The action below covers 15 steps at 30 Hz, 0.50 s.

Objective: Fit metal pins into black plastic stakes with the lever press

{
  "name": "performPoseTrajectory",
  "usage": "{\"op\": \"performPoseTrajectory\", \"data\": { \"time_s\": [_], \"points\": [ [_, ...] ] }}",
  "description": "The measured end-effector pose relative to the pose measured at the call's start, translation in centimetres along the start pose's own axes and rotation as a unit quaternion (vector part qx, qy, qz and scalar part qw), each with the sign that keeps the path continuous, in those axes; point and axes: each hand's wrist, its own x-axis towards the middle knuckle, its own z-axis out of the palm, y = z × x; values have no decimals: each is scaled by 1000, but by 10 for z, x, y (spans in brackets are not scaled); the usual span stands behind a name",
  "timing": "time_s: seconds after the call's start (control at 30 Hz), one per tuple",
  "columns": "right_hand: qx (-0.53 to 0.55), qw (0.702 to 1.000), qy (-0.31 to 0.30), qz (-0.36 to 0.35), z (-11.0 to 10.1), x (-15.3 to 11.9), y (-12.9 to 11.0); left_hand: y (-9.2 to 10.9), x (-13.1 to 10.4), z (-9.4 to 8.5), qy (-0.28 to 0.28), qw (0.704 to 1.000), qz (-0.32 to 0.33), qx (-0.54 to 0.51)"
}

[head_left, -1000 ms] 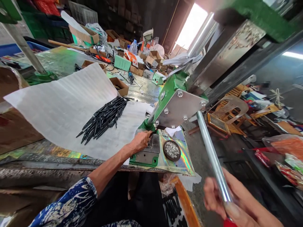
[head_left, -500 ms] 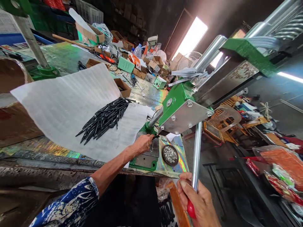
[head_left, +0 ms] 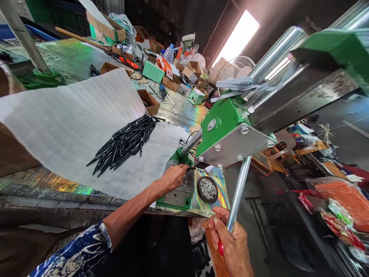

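Note:
My right hand point(head_left: 232, 240) is wrapped round the metal lever point(head_left: 240, 192) of a green hand press point(head_left: 223, 123), near the lever's red knob point(head_left: 220, 248). My left hand point(head_left: 173, 177) is at the press base point(head_left: 175, 198), fingers pinched on a small dark piece point(head_left: 190, 168) under the press head; most of it is hidden. To the left, a heap of slim, pointed black pieces point(head_left: 122, 144) lies on a white foam sheet point(head_left: 77, 119). Right of the base stands a round dark dish point(head_left: 201, 196) holding many small silvery metal pins point(head_left: 208, 188).
Behind the sheet are an open cardboard box point(head_left: 151, 107), a light green box point(head_left: 152, 72) and cluttered cartons. A second green stand point(head_left: 43, 78) is at the left. More black pieces point(head_left: 201, 254) lie below the table edge. Orange packages point(head_left: 343, 196) sit at the right.
My right hand and the lever's lower end have swung left towards me. My left hand stays at the press base. The view has shifted slightly.

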Motion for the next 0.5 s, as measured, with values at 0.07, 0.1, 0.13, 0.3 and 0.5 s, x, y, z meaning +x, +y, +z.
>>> {"op": "performPoseTrajectory", "data": {
  "time_s": [0.07, 0.1, 0.13, 0.3, 0.5],
  "points": [
    [-11, 1000, -6, 7, -1, 6, 5, 1, -1, 0, -10, 1000, -4, 10],
    [-14, 1000, 0, 5, 0, 9, 8, 1, -1, 0, -12, 1000, -9, 13],
    [-14, 1000, 11, -3, 2, 13, 12, 1, 0, 0, -12, 1000, -14, 15],
    [25, 996, 72, -40, 14, 23, 39, 0, 0, 2, -17, 1000, -13, 7],
    [35, 999, -20, -25, 10, 37, 17, -8, 6, -10, 56, 998, 7, -15]
  ]
}}
